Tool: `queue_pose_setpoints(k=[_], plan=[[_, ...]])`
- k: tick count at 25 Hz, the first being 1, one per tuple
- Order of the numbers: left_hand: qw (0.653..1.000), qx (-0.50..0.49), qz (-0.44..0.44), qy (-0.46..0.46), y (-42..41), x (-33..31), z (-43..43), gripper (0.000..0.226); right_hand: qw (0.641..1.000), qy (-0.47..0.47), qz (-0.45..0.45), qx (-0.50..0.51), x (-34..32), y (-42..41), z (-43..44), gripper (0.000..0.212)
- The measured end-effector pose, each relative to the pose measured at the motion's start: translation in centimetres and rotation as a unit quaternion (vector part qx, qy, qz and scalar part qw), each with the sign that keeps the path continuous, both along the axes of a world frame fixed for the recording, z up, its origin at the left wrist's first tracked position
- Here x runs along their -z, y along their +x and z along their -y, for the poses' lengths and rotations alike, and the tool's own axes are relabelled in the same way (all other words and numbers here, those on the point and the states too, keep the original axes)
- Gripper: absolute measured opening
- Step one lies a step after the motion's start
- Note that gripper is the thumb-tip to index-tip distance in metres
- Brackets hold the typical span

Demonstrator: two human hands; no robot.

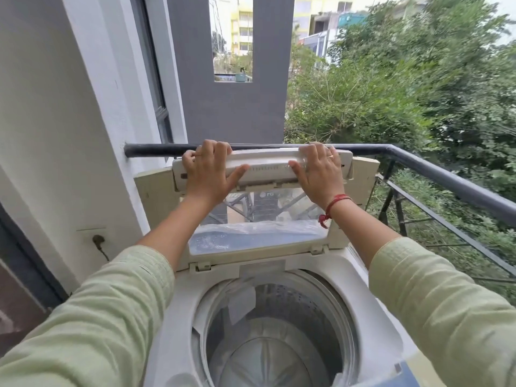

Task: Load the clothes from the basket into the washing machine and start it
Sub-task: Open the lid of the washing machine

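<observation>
Off-white plastic makes up the lid of the washing machine, which is stood near upright on its hinges at the far edge of the machine's top, with its upper section bent towards the camera at the fold. The top edge of that section is clamped by both hands: the left grip is closed on it near the left corner and the right grip near the right corner, fingers hooked over the edge and thumbs laid along the near face. The hold is judged to be spread wide so that the folding lid is steadied evenly and not twisted on its hinges. Below the hands, the drum is exposed, and only its perforated wall and the moulded base can be seen inside, so loading is judged not to have begun. Neither the clothes nor the basket can be seen in this view. A clear panel is set in the lid's lower section, with crumpled plastic film along its lower part. A dark railing runs just behind the lid, so little room is left for it to swing back. A plugged wall socket is mounted to the left of the machine.
</observation>
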State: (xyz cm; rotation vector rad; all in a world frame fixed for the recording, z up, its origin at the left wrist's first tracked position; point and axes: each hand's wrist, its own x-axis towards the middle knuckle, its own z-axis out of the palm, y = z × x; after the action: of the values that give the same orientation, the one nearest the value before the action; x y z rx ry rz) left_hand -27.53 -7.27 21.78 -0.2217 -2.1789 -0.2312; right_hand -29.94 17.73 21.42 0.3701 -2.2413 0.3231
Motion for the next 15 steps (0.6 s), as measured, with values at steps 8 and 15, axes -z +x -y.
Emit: queue_pose_setpoints(k=[8, 15], plan=[[0.984, -0.031, 0.154, -0.078, -3.3, 0.4, 1.7, 0.077, 0.985, 0.010, 0.168, 0.020, -0.8, -4.5, 1.5, 0.058], [0.951, -0.058, 0.290, -0.092, -3.4, -0.4, 2.0, 0.087, 0.968, -0.009, 0.251, 0.024, -0.7, -4.4, 2.1, 0.066]])
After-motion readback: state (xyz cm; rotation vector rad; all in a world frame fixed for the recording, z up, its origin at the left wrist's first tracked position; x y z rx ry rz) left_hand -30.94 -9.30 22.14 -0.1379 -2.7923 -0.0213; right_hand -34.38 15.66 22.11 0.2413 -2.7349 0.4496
